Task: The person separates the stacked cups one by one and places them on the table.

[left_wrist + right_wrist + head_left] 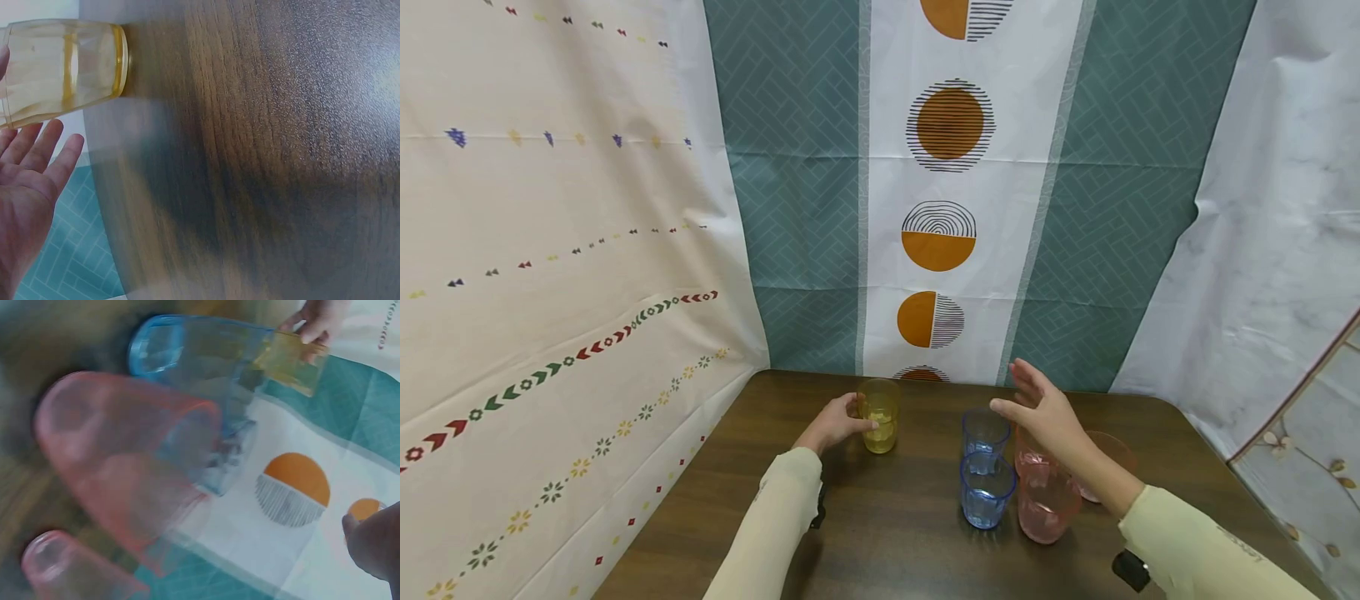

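Observation:
My left hand (837,423) holds a clear yellow tumbler (883,402) that stands upright near the table's far side. The thumb lies across its near side, and the other fingers are round the back. In the left wrist view, part of the tumbler (44,69) is cut off at the edge. Raised above the pink tumblers, my right hand (1051,418) has its fingers extended and is empty. A front pink tumbler (1043,518) and another pink one (1028,454) stand below it. My right forearm partly covers a third pink tumbler (1116,446).
Two blue tumblers stand left of the pink ones, a nearer one (987,498) and a farther one (985,425). Everything stands on a dark wooden table (895,533). Patterned cloth (805,250) hangs behind the table and along both sides.

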A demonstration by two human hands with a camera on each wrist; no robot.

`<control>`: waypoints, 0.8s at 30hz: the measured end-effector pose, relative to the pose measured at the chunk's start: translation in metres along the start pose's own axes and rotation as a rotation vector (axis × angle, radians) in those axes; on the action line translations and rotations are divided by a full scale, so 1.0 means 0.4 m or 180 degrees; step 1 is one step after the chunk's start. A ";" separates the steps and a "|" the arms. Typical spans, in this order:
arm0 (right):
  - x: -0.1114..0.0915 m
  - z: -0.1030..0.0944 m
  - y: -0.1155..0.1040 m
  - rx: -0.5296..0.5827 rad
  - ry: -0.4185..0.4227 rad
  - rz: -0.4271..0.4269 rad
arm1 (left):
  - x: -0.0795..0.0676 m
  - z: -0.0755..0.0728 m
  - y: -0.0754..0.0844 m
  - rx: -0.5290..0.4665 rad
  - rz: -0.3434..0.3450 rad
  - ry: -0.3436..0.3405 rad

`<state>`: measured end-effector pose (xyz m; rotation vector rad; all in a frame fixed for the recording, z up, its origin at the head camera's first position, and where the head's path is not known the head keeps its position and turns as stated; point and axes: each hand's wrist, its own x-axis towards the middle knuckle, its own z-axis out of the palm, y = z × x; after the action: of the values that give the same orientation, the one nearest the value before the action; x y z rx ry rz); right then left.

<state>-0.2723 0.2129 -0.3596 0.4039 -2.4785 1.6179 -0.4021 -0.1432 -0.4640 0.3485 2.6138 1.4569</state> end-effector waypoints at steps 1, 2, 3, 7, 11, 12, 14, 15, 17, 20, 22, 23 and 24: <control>0.012 0.009 -0.007 0.0040 0.0012 -0.0010 | 0.000 0.000 -0.001 0.0007 0.0004 -0.0002; 0.023 0.018 -0.016 0.0086 0.0024 -0.0015 | -0.001 0.000 0.000 0.0004 0.0005 -0.0006; 0.034 0.027 -0.025 0.0150 0.0034 -0.0005 | -0.002 0.000 0.000 0.0001 0.0007 -0.0008; 0.080 0.062 -0.059 0.0344 0.0090 -0.0001 | -0.001 0.000 -0.002 0.0019 0.0010 -0.0003; 0.119 0.101 -0.086 0.0551 0.0132 -0.0005 | 0.002 -0.001 -0.004 0.0012 0.0001 -0.0011; 0.127 0.111 -0.092 0.0604 0.0137 0.0004 | 0.002 -0.001 -0.004 0.0011 -0.0008 -0.0020; 0.141 0.131 -0.100 0.0663 0.0140 0.0044 | 0.003 -0.002 -0.006 0.0016 -0.0012 -0.0027; 0.148 0.142 -0.104 0.0681 0.0137 0.0066 | 0.004 -0.002 -0.006 0.0011 -0.0019 -0.0028; 0.162 0.163 -0.109 0.0706 0.0134 0.0109 | 0.004 -0.002 -0.007 0.0014 -0.0040 -0.0026; 0.183 0.193 -0.111 0.0689 0.0166 0.0180 | 0.004 -0.002 -0.007 0.0031 -0.0060 -0.0023; 0.197 0.212 -0.107 0.0667 0.0170 0.0217 | 0.002 -0.001 -0.004 0.0033 -0.0084 -0.0022; 0.204 0.221 -0.105 0.0646 0.0174 0.0234 | 0.002 -0.001 -0.003 0.0039 -0.0080 -0.0026; 0.211 0.231 -0.101 0.0617 0.0177 0.0271 | 0.001 -0.001 -0.002 0.0036 -0.0073 -0.0025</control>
<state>-0.3385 0.1013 -0.3387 0.2756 -2.3366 1.8841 -0.4028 -0.1440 -0.4644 0.3238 2.6122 1.4312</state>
